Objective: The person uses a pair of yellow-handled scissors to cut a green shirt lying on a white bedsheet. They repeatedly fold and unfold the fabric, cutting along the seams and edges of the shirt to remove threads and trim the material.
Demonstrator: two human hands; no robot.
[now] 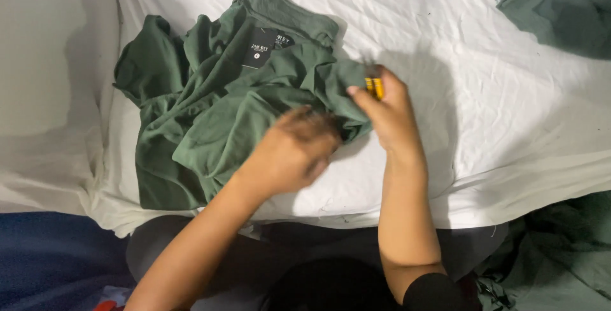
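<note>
A crumpled dark green shirt (210,101) with a collar and a black hang tag (259,48) lies on a white sheet. My left hand (294,149) presses into the shirt's lower right folds, blurred, fingers curled in the cloth. My right hand (387,112) sits at the shirt's right edge, pinching the fabric together with a small yellow object (374,86) between thumb and fingers.
The white sheet (509,114) covers the raised surface in front of me. Another green garment (563,6) lies at the top right corner. More dark green cloth (560,254) is heaped at the lower right. Blue fabric (51,254) is at the lower left.
</note>
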